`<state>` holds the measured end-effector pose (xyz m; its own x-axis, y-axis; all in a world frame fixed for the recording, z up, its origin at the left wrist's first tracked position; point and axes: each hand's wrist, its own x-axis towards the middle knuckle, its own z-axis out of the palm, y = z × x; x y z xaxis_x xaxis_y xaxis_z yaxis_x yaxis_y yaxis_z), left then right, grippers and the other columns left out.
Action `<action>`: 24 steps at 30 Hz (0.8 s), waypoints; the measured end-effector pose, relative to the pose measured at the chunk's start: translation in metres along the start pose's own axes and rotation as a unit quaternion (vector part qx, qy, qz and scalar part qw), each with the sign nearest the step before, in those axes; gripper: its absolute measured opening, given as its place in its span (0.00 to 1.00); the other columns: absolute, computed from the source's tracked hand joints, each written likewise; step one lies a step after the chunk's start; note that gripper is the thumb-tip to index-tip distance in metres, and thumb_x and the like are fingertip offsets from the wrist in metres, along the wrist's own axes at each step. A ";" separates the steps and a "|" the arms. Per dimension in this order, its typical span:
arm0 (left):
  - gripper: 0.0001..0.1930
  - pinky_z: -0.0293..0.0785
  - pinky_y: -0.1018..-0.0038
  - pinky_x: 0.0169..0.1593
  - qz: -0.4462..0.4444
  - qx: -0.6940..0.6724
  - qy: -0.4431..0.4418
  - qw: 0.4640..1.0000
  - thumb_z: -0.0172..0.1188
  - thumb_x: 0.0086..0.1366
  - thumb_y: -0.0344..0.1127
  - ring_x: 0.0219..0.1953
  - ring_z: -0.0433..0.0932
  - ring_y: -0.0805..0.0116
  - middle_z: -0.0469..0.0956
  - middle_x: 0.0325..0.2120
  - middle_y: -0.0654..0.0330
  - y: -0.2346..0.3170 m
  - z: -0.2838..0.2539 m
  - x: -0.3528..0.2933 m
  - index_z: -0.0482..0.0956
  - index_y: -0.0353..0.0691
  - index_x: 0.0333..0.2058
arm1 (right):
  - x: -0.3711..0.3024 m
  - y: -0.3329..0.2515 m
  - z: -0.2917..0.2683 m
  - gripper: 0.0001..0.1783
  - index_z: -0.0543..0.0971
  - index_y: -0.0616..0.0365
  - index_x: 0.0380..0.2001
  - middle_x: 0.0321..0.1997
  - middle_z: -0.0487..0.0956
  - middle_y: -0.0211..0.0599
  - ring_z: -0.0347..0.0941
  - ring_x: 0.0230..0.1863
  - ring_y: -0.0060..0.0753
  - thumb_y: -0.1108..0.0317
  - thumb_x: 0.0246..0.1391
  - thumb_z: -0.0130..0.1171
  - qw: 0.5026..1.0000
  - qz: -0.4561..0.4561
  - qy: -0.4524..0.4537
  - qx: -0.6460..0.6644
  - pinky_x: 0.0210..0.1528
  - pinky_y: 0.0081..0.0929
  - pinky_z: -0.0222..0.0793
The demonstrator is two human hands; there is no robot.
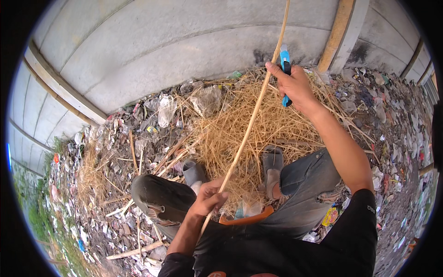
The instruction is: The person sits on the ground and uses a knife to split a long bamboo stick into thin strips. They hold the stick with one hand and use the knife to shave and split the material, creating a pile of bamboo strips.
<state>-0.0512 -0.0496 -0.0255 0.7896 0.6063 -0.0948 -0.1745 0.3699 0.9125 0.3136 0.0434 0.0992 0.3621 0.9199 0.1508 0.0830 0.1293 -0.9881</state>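
Observation:
A long, thin bamboo strip (250,125) slants from my lap up past the far wall's base. Low on the strip, my left hand (207,198) is closed around it. My right hand (295,85) grips a blue and black utility knife (285,69), its short blade pointing up beside the strip. The right thumb lies against the strip's upper part. Below the strip, a heap of pale shavings (240,157) spreads between and beyond my feet. An orange curved piece (247,217) lies between my thighs, partly hidden.
A grey concrete panel wall (184,41) stands close ahead, with a wooden post (337,37) against it. Litter (392,138) covers the ground all around. Loose bamboo pieces (134,250) lie at the left, and green plants (34,212) grow at the far left.

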 end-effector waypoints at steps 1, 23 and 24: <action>0.29 0.63 0.81 0.17 0.010 -0.003 -0.015 1.000 0.58 0.70 0.34 0.11 0.68 0.78 0.70 0.14 0.66 0.001 -0.002 0.002 0.65 0.29 0.65 | 0.000 0.001 0.001 0.20 0.76 0.52 0.22 0.12 0.61 0.16 0.53 0.12 0.13 0.52 0.60 0.69 1.000 -0.002 -0.006 0.021 0.16 0.22 0.50; 0.19 0.69 0.80 0.20 -0.027 0.126 -0.076 0.989 0.50 0.75 0.36 0.15 0.73 0.74 0.75 0.19 0.61 0.110 0.025 0.077 0.66 0.31 0.58 | -0.043 -0.010 0.031 0.16 0.79 0.56 0.32 0.14 0.63 0.16 0.59 0.16 0.12 0.53 0.63 0.64 0.985 0.047 -0.120 0.113 0.20 0.22 0.56; 0.18 0.68 0.80 0.20 -0.031 0.121 -0.054 0.991 0.49 0.76 0.37 0.14 0.72 0.74 0.74 0.19 0.61 0.103 0.022 0.074 0.67 0.33 0.57 | -0.050 -0.009 0.039 0.16 0.78 0.55 0.30 0.14 0.64 0.17 0.60 0.16 0.12 0.54 0.64 0.64 0.983 0.058 -0.155 0.082 0.20 0.22 0.56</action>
<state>0.0023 0.0180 0.0698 0.8547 0.5043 -0.1231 0.0124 0.2173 0.9760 0.2582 0.0108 0.0990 0.0588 0.9972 0.0466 -0.1027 0.0524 -0.9933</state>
